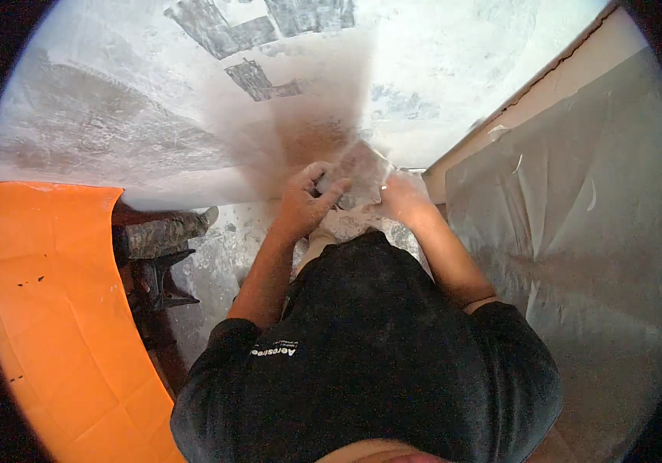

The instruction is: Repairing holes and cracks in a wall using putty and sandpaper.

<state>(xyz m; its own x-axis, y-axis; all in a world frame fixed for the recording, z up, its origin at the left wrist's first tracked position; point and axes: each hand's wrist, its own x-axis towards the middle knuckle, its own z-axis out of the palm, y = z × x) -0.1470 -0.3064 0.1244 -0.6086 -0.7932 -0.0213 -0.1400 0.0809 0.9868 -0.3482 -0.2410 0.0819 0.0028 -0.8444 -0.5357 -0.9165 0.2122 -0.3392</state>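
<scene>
Between my two hands is a thin, flat greyish sheet point(363, 171) with straight edges, held low in front of the wall; its exact kind is unclear. My left hand point(308, 199) is curled at its left side, thumb bent over toward it and fingers coated with pale dust. My right hand point(405, 197) closes at the right edge, its fingertips partly smeared and hard to make out. The whitish, patchy wall point(284, 147) rises just beyond both hands, with a brownish shaded patch behind the sheet.
An orange sheet point(53, 309) hangs at the left. Beside it sit a dark footed object point(163, 279) and a dusty, mottled roll-like thing point(165, 234) on the white-spotted floor point(219, 251). Grey plastic film point(577, 231) covers the right side, below a cracked wall edge point(550, 69).
</scene>
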